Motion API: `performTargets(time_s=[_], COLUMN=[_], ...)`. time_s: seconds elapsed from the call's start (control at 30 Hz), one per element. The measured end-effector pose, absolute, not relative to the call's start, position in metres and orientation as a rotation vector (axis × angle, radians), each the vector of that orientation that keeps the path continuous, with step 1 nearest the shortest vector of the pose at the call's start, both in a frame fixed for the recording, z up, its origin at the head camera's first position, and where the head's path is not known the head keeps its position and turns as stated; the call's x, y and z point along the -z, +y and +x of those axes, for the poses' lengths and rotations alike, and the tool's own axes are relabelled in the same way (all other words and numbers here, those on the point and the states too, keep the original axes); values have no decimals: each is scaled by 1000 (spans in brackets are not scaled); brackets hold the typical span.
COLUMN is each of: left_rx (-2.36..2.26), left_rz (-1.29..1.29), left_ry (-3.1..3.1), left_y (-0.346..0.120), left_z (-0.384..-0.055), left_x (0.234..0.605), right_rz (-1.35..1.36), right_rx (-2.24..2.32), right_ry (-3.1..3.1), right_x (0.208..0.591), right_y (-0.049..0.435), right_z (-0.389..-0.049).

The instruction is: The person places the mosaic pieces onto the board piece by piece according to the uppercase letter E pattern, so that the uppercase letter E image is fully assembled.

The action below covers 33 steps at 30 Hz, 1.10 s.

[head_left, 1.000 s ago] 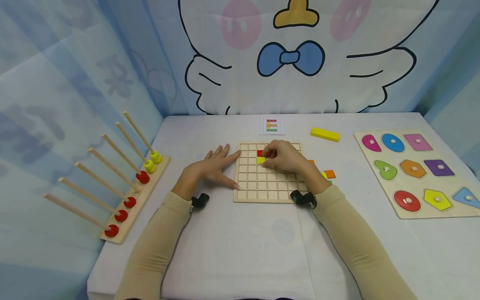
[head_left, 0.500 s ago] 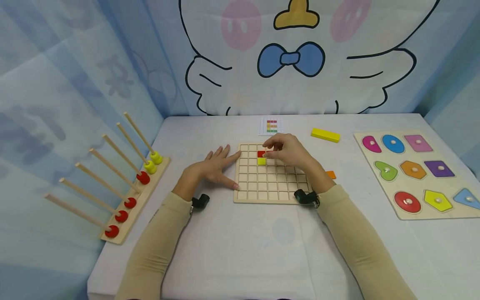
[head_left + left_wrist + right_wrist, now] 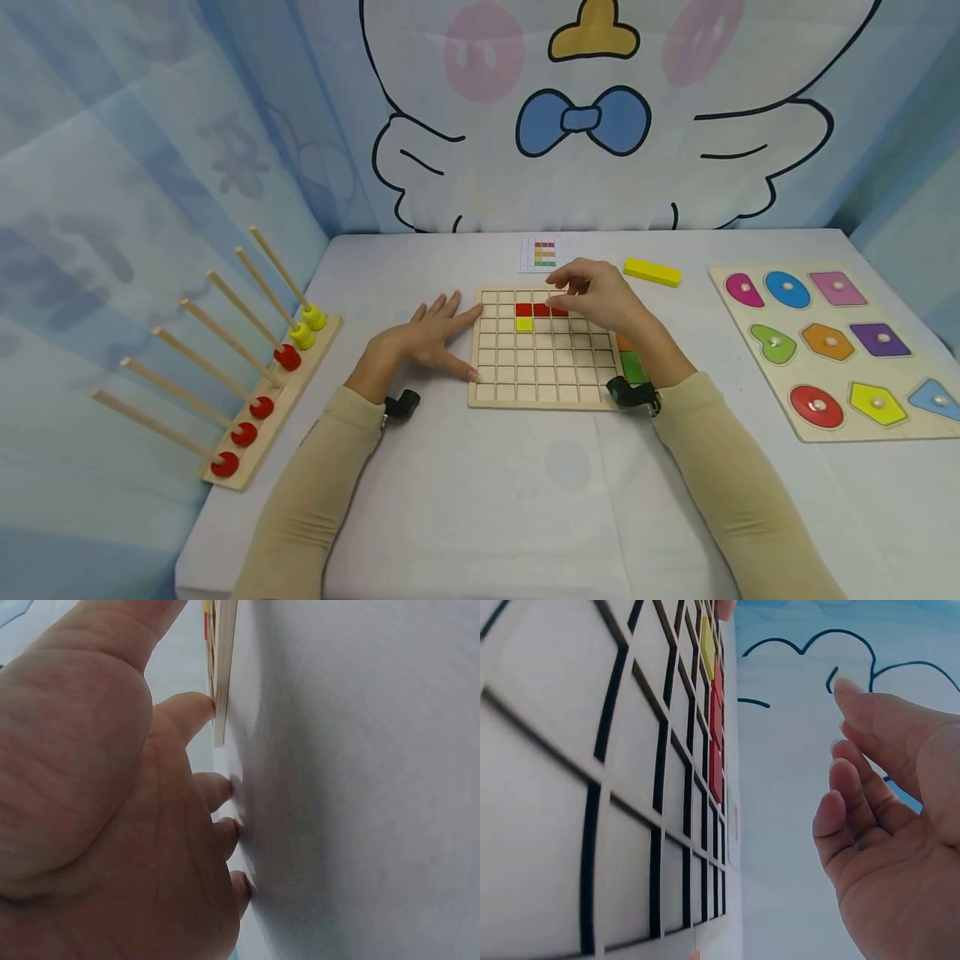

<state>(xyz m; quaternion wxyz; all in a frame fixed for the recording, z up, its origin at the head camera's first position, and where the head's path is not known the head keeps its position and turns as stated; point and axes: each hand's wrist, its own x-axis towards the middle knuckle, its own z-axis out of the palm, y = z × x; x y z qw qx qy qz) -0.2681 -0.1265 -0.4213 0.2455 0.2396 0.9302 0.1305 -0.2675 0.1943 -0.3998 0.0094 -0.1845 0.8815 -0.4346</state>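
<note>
A wooden grid board (image 3: 525, 392) lies on the table. Three red square tiles (image 3: 523, 310) form a row in its upper part, and a yellow tile (image 3: 523, 324) sits just below the leftmost one. My left hand (image 3: 427, 337) is spread flat, with forefinger and thumb touching the board's left edge; in the left wrist view its other fingertips rest on the cloth. My right hand (image 3: 592, 292) hovers over the board's upper right, near the rightmost red tile. Its fingers are loosely bent with nothing between them, as the right wrist view shows.
Orange (image 3: 623, 342) and green tiles (image 3: 633, 367) lie right of the board, partly behind my right wrist. A pattern card (image 3: 543, 254) and a yellow bar (image 3: 652, 272) lie beyond it. A peg stand (image 3: 255, 417) stands left; a shape puzzle (image 3: 787, 392) lies right.
My right hand has lifted off the tiles by the yellow one and moved right and away from me, uncovering the full red row. My left hand has stayed in place.
</note>
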Motion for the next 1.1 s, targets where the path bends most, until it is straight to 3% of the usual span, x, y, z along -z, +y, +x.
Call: performTargets(time_s=[1.1], left_rx=[-344], left_rz=[644], left_ry=[2545], left_y=[-124], left_z=[-266], left_x=[417], right_rz=[-346], right_rx=[1120], right_ry=[2729], right_x=[404], right_y=[282], right_z=[-262])
